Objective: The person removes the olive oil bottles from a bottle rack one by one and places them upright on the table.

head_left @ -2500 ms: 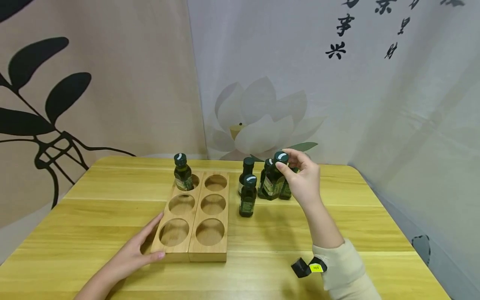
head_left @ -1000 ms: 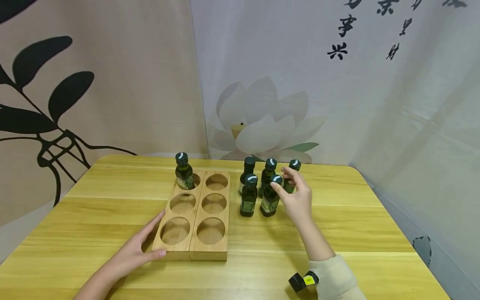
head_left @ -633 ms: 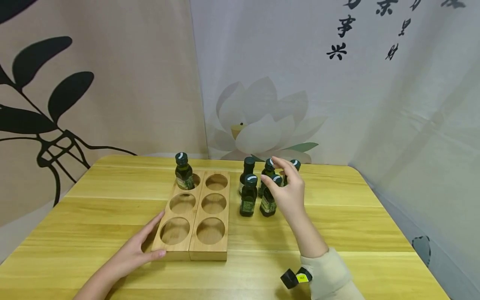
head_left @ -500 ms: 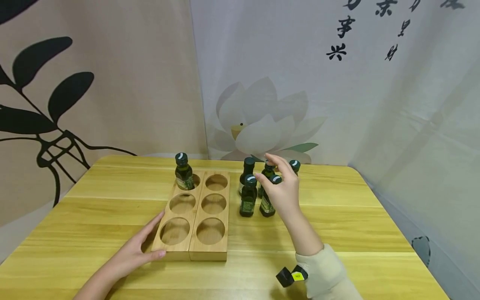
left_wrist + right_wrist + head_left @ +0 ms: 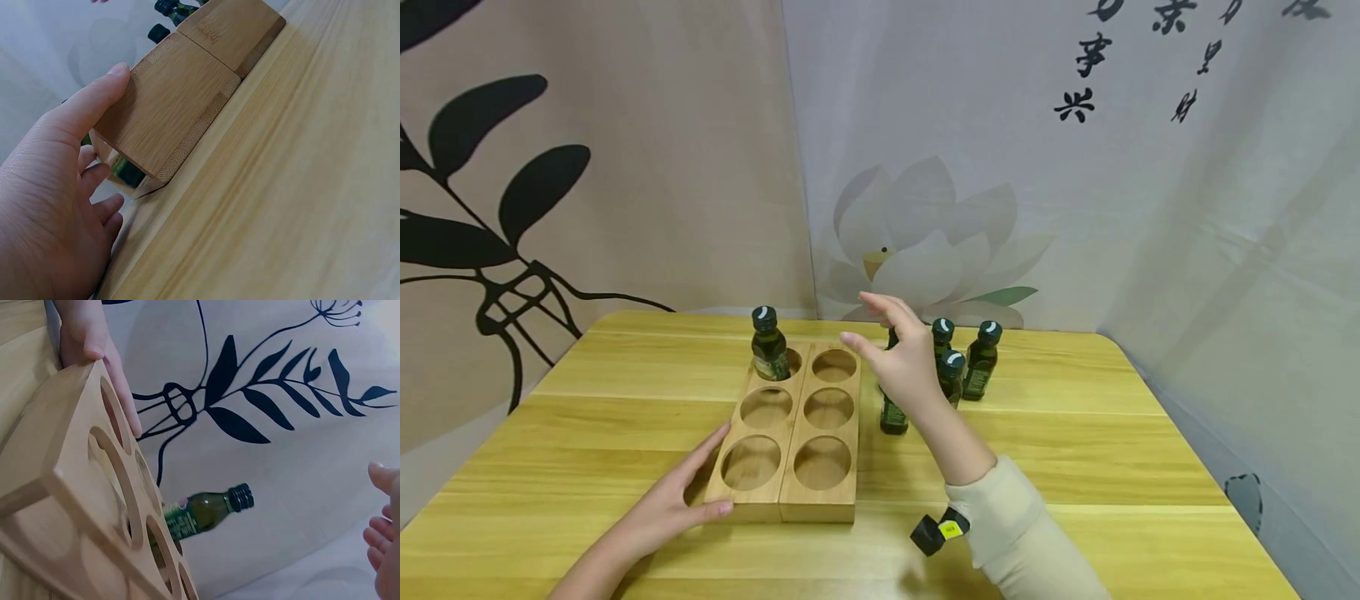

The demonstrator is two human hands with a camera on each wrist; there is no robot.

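Two pale wooden holders [image 5: 817, 510] stand side by side, each with three round holes. A small dark green bottle [image 5: 768, 350] with a black cap sits in the far-left hole, leaning slightly. At the near-left corner, my left hand [image 5: 658, 508] rests with its thumb on the front face and fingers along the side. My right hand [image 5: 901, 360] is in the air just right of the holders, thumb and fingers apart, holding nothing. Behind it stand several like bottles, among them a far-right bottle [image 5: 981, 362] and a nearer bottle [image 5: 893, 417], partly hidden by the hand.
Everything stands on a yellowish wooden table [image 5: 1075, 467]. A printed cloth [image 5: 700, 167] hangs behind its far edge. A black wrist camera [image 5: 931, 533] is worn at the right sleeve.
My right hand has set a bottle down among the others on the table, let go of it and moved left toward the holders. The left hand keeps its place.
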